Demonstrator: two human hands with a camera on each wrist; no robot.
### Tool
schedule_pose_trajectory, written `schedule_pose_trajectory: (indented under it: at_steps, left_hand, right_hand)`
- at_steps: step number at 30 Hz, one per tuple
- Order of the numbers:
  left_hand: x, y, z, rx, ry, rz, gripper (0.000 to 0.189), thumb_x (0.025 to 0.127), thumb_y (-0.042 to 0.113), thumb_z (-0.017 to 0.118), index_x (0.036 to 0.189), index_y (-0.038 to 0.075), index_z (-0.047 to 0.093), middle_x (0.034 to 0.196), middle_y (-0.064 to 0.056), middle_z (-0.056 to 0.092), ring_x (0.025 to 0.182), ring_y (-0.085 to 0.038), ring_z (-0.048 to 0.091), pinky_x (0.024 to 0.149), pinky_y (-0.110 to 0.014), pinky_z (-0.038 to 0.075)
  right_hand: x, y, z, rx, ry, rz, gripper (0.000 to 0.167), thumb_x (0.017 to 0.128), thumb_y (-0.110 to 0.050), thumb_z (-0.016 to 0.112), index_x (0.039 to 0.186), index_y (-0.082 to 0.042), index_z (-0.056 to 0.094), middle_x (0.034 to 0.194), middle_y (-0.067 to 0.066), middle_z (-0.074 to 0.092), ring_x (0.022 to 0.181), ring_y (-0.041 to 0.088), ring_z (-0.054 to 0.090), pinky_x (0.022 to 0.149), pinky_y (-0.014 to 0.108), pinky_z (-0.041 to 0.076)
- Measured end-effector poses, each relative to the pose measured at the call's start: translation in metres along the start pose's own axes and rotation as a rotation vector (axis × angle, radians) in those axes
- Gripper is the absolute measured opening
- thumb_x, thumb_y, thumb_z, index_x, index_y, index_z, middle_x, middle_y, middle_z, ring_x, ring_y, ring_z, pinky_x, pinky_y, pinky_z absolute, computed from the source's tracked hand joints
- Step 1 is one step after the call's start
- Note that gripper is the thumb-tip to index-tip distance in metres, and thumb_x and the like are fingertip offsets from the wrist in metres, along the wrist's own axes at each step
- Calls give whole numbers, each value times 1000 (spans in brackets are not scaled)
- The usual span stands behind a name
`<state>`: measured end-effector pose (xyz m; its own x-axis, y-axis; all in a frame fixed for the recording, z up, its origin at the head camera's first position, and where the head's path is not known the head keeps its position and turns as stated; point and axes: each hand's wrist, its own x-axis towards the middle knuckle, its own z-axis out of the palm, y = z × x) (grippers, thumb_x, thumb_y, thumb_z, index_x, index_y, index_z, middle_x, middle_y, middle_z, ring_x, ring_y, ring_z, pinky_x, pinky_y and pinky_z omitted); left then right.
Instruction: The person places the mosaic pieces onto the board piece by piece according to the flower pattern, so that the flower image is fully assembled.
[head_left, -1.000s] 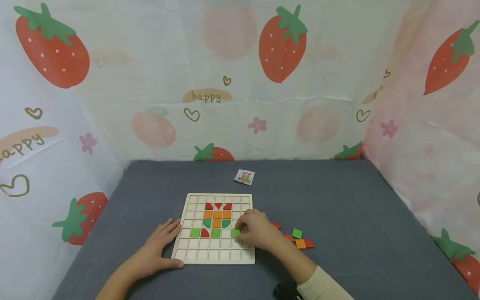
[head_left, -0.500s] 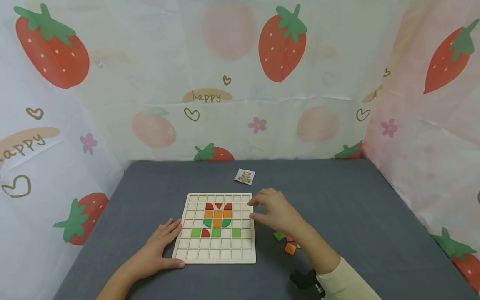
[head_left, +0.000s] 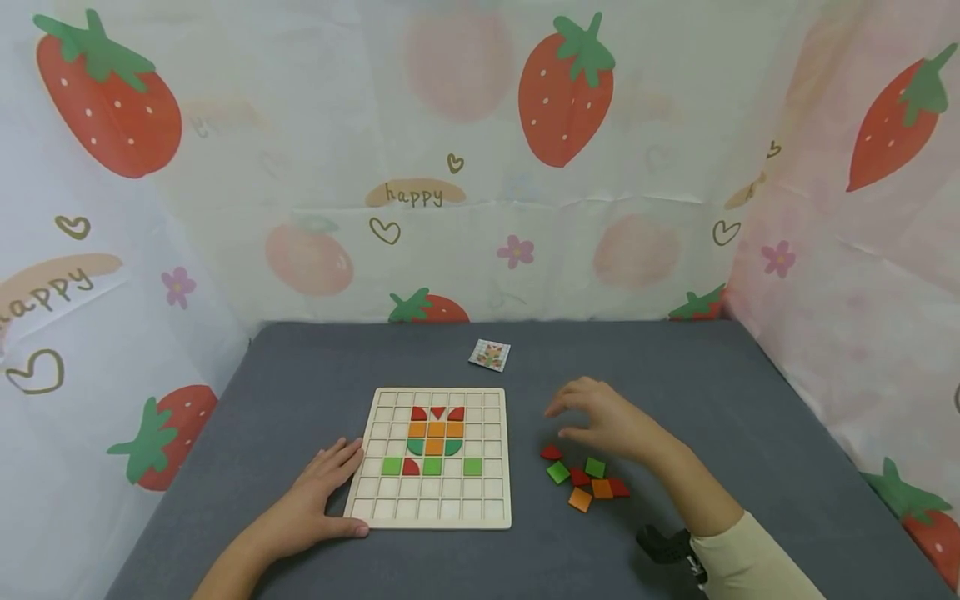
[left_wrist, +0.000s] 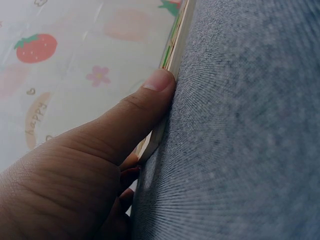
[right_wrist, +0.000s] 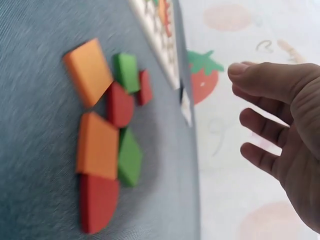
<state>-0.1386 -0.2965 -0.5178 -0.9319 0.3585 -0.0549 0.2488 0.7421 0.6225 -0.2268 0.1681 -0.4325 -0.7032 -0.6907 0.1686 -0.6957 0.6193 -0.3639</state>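
A wooden grid board (head_left: pixel 459 508) lies flat on the table, with orange and green pieces and red ones set in its cells. In its lower row sit a green square (head_left: pixel 392 466), a red quarter-circle (head_left: pixel 411 467) and two more green squares. My left hand (head_left: pixel 315 492) rests against the board's left edge, thumb at the near corner; the left wrist view shows the thumb (left_wrist: pixel 150 95) on the edge. Above the loose tiles my right hand (head_left: pixel 611 421) hovers with nothing in its fingers. Those tiles include an orange square (right_wrist: pixel 90 72), a green square (right_wrist: pixel 126 72) and a red quarter-circle (right_wrist: pixel 99 202).
Behind the board lies a small picture card (head_left: pixel 491 356) with a pattern of coloured shapes. The grey cloth (head_left: pixel 637 358) covers the table. A strawberry-printed curtain (head_left: pixel 337 100) closes off the back and sides. A black strap device (head_left: pixel 667 546) is on the right wrist.
My right hand has let go of the green square in the board's lower row and moved right, off the board, to above the loose tiles. My left hand stays in place.
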Motion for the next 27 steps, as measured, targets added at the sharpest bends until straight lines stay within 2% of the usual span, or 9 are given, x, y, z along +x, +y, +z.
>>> schedule_pose_trajectory:
  at_steps: [5,12,20,27]
  left_hand:
    - [1,-2,0,9,0,-3,117,72,65,82,162,10,32,170,-7,23,158,-38,8,124,-64,6]
    - [1,-2,1,10,1,3,117,72,65,83,162,9,32,170,-8,23,158,-38,8,124,-64,6]
    - [1,-2,0,15,4,0,117,72,66,82,162,10,32,170,-7,23,158,-38,9,124,-65,7]
    - [2,-2,1,36,-3,-17,118,72,67,82,162,10,32,170,-8,23,158,-38,9,124,-65,6]
  right_hand:
    - [3,15,14,13,-89,-28,28,90,-12,79,118,-14,75,124,0,67,118,26,57,100,51,50]
    - [8,28,29,46,-196,-41,32,92,-11,77,122,-21,75,127,-4,65,123,21,56,105,49,48]
    - [7,31,35,103,-270,-75,35,93,-5,75,121,-26,77,124,-8,64,116,18,54,101,49,46]
    - [9,31,38,86,-301,-68,32,92,-13,77,120,-29,77,115,-13,62,107,11,51,95,42,44]
